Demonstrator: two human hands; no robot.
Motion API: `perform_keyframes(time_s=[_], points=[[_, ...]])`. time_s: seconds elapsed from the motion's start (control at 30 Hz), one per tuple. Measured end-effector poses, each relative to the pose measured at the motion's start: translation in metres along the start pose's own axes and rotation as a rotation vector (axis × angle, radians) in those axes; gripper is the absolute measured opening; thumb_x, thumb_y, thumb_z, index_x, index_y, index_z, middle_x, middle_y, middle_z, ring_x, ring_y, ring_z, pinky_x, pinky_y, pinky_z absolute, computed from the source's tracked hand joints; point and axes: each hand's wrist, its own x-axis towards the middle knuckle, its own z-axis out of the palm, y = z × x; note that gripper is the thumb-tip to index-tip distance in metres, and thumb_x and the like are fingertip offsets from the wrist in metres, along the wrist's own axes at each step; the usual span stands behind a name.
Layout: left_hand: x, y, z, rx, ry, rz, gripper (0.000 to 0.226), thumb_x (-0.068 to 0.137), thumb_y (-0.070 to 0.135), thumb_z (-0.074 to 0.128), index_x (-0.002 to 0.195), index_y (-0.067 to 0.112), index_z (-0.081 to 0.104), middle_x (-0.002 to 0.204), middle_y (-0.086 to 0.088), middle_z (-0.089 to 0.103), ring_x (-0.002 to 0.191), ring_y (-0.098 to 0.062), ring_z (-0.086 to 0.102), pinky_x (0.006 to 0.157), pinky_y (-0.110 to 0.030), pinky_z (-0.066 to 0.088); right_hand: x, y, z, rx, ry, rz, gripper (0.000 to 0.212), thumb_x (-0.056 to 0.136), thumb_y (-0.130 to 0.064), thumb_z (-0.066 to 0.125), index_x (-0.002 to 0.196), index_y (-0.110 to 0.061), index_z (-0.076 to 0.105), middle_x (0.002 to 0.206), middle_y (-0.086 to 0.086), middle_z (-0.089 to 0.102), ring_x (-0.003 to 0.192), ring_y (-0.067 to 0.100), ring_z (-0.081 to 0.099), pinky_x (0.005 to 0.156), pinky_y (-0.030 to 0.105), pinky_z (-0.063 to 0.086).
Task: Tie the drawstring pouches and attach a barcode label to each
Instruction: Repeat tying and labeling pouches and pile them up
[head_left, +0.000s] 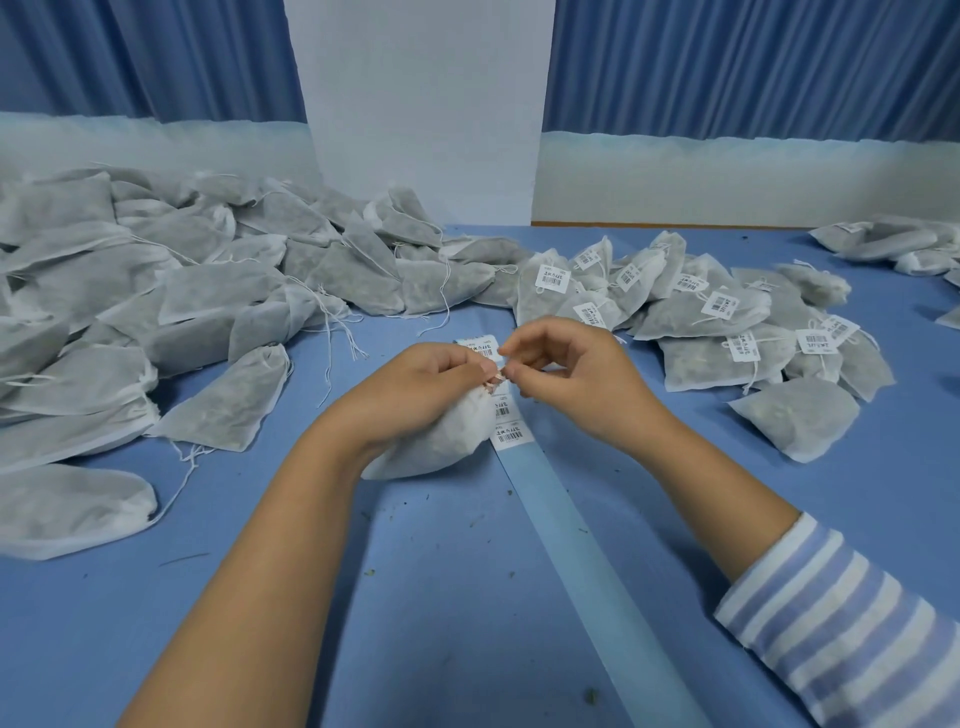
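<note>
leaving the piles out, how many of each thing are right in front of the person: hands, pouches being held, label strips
hands: 2 (left hand, right hand)
held pouch: 1
label strip: 1
total: 4

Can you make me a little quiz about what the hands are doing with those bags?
1. True or false: the left hand grips a pouch.
2. On which side of the hands is the labelled pile? A. left B. right
3. What long thing lies on the table under the pouch?

Key: 1 true. 2 B. 3 the label strip.
</note>
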Motion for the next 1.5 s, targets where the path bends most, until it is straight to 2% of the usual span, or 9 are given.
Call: perform_keyframes(time_s=[0.1,0.3,0.4,0.47,0.6,0.73,1.03,1.2,1.5], points=[[0.0,0.001,0.0,-0.055,0.002,-0.035,0.033,0.097,0.029,0.058,0.068,0.032,0.074,0.071,0.005,0.063,0.068,-0.01,0.053,0.065,-0.027,0.038,-0.001,0.0,0.001,-0.037,0.025,-0.022,0.03,0.084,0.008,0.065,0.079,-0.021,0.07,0.076,-0.014,0.07,0.071,0.0,0.063,0.074,0.021,0.05],[0.0,0.003,0.0,-0.101,0.015,-0.04,0.037,0.098,0.026,0.057,0.067,0.03,0.075,0.065,0.007,0.065,0.06,-0.007,0.055,0.054,-0.018,0.041,-0.003,0.002,0.003,-0.08,0.054,-0.031,0.018,0.08,0.003,0.07,0.085,-0.014,0.075,0.085,-0.007,0.071,0.076,0.005,0.067,0.075,0.016,0.051],[0.001,0.001,0.0,-0.065,0.043,-0.043,0.03,0.098,0.028,0.058,0.072,0.026,0.074,0.071,0.003,0.063,0.068,-0.012,0.051,0.061,-0.026,0.036,-0.004,0.002,0.005,-0.059,0.059,-0.051,0.011,0.076,-0.006,0.081,0.085,-0.007,0.076,0.083,-0.002,0.072,0.073,0.008,0.068,0.074,0.017,0.052],[0.003,0.0,0.0,-0.045,0.053,-0.041,0.03,0.097,0.028,0.058,0.072,0.029,0.074,0.068,0.013,0.066,0.065,-0.005,0.055,0.063,-0.023,0.038,-0.004,0.002,0.005,-0.057,0.065,-0.047,0.013,0.074,-0.01,0.084,0.084,-0.006,0.076,0.081,0.0,0.073,0.072,0.007,0.069,0.072,0.016,0.052],[0.004,-0.002,-0.001,-0.005,0.073,-0.008,0.02,0.091,0.041,0.066,0.073,0.039,0.075,0.07,0.014,0.065,0.066,-0.002,0.055,0.066,-0.021,0.04,-0.001,0.002,0.001,0.006,0.054,0.03,0.005,0.079,-0.011,0.08,0.08,-0.012,0.076,0.074,-0.009,0.073,0.069,0.001,0.066,0.068,0.012,0.048],[0.004,-0.005,-0.001,-0.01,0.047,0.029,0.012,0.084,0.044,0.072,0.076,0.036,0.075,0.072,0.01,0.065,0.069,-0.005,0.053,0.068,-0.023,0.04,0.0,0.003,-0.001,0.015,-0.002,0.054,0.004,0.083,-0.01,0.076,0.082,-0.013,0.075,0.073,-0.011,0.071,0.068,0.001,0.064,0.066,0.012,0.047],[0.004,-0.003,-0.004,-0.12,-0.008,-0.014,0.024,0.093,0.03,0.066,0.073,0.036,0.079,0.065,0.015,0.068,0.059,0.003,0.058,0.056,-0.009,0.043,-0.001,0.0,-0.003,0.022,-0.013,0.061,0.017,0.083,0.0,0.07,0.084,-0.016,0.076,0.078,-0.007,0.074,0.074,0.004,0.068,0.073,0.016,0.05],[0.003,-0.001,-0.003,-0.134,-0.017,-0.017,0.029,0.094,0.029,0.063,0.07,0.03,0.079,0.071,0.014,0.072,0.065,0.006,0.061,0.06,-0.006,0.043,-0.004,-0.002,0.003,0.041,0.047,0.024,0.013,0.073,-0.012,0.084,0.083,-0.01,0.076,0.079,0.001,0.075,0.074,0.011,0.071,0.073,0.019,0.055],[0.006,-0.002,-0.001,-0.103,0.058,-0.081,0.024,0.092,0.035,0.067,0.072,0.029,0.078,0.072,0.012,0.073,0.066,0.004,0.062,0.066,-0.017,0.044,-0.004,-0.001,0.007,-0.148,0.092,0.005,0.009,0.079,-0.013,0.081,0.086,-0.008,0.078,0.079,-0.006,0.074,0.072,-0.001,0.068,0.07,0.01,0.049]])
